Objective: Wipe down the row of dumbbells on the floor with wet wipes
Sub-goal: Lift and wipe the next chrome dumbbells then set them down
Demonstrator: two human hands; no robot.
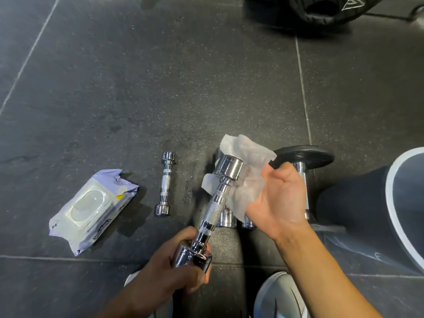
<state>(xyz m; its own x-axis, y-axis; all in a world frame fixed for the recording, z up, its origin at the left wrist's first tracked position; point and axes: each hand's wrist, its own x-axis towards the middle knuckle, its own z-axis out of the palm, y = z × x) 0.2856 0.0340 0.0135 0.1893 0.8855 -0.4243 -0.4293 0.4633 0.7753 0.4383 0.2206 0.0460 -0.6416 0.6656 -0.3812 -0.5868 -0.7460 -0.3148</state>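
Dark floor (160,88): left hand (169,267) grips dumbbell (212,210) near end; right hand (280,198) holds wipe (245,152) at far end.

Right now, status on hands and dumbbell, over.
Left hand grips lifted chrome dumbbell by near head. Right hand holds wet wipe at far head. Small dumbbell, wipes pack on floor, clear of work.

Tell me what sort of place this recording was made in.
Most likely a gym or home workout area: dark speckled rubber floor tiles, a small chrome dumbbell lying in a row with others on the floor, and a larger dumbbell with a black plate at the right.
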